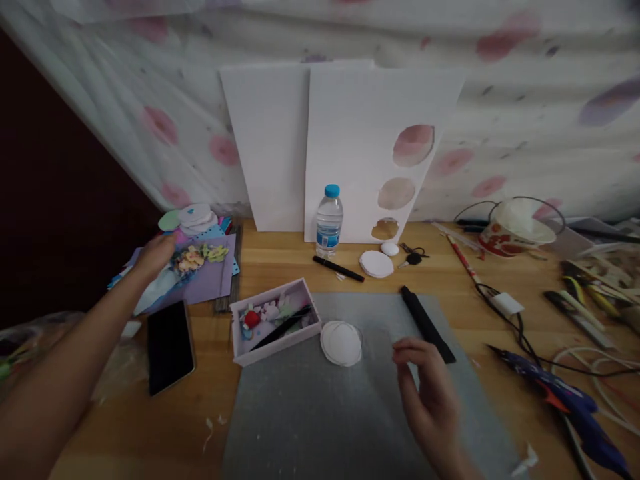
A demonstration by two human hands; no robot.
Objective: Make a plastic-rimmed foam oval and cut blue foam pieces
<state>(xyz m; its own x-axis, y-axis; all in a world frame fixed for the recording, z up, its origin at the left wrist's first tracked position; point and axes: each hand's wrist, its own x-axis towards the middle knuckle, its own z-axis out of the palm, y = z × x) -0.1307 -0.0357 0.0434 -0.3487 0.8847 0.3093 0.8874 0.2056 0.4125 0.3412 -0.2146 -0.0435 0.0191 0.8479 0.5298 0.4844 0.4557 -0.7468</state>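
Note:
At the far left, my left hand (157,255) reaches over a stack of coloured paper sheets (213,273), beside cut paper discs (195,215). Its fingers are mostly hidden from me, so any grip there is unclear. Over the right side of the grey cutting mat (310,407) hovers my right hand (427,393), loosely curled, with a gap between thumb and fingers and nothing visible between them. Just left of it, several white discs (341,343) lie piled on the mat. Behind the right hand rests a black tube-like object (425,323).
A pink box (277,347) holds small decorations and a black tool. A phone (170,347) lies left. Behind stand a water bottle (329,223), a black pen (339,268) and white boards (350,147). A glue gun (555,393), cables and a paper bowl (515,233) occupy the right.

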